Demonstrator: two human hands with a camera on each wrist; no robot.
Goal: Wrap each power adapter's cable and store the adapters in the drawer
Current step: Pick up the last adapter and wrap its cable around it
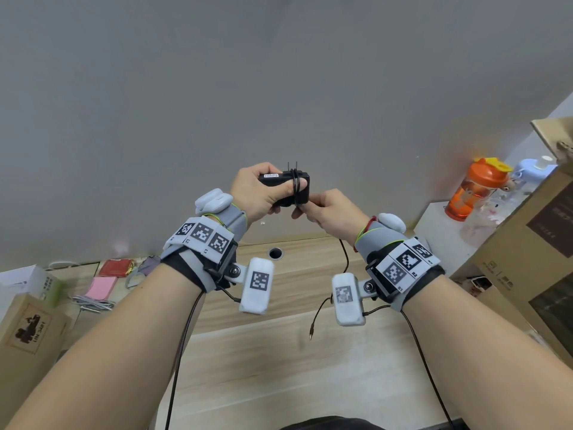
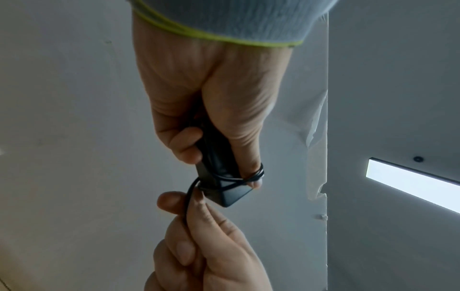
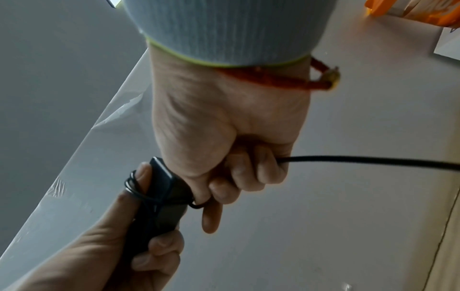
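A black power adapter (image 1: pixel 286 187) is held up in front of the grey wall, prongs pointing up. My left hand (image 1: pixel 260 193) grips its body, thumb lying across its face. Thin black cable (image 1: pixel 296 189) loops a few turns around the adapter and over that thumb. My right hand (image 1: pixel 322 209) pinches the cable just below the adapter's right end. The loose cable (image 1: pixel 344 262) hangs down from that hand to its plug tip (image 1: pixel 310 336) above the desk. In the wrist views the adapter (image 2: pixel 225 194) (image 3: pixel 165 198) shows the same loops. No drawer is in view.
A wooden desk (image 1: pixel 279 352) lies below with a round cable hole (image 1: pixel 275 253). Boxes, a pink pad (image 1: pixel 100 287) and a white cable sit at left. An orange bottle (image 1: pixel 473 189) and large cardboard boxes (image 1: pixel 533 243) stand at right.
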